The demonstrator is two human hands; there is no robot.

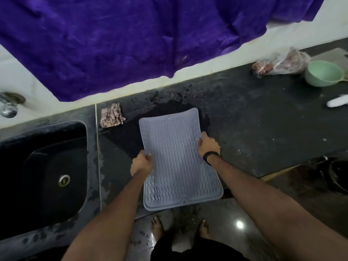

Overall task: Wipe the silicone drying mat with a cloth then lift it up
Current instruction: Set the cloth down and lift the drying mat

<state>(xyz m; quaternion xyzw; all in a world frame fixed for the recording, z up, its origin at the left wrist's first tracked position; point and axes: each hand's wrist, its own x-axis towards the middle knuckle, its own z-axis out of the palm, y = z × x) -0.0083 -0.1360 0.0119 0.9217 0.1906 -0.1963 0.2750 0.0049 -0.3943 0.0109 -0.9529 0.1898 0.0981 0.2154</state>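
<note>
Mat held up over the desk edge

Purple cloth (131,40) hangs across the white wall behind and fills the top of the view. Below it runs the dark stone desk (254,119), wet in patches, with a black sink (50,176) sunk into its left end and a chrome tap (8,108) above that. The grey silicone drying mat (178,159), ribbed in wavy lines, is held between both hands, its far end over a wet patch of the desk and its near end out past the desk's front edge, above the floor and the person's bare feet. The left hand (141,163) grips the mat's left edge, thumb on top; the right hand (208,146), a black band at its wrist, clenches the right edge. A green bowl (323,72) and a clear plastic bag (280,63) sit at the far right. The checked cloth (111,117) lies crumpled on the desk by the wall, between sink and mat, touched by neither hand.
</note>
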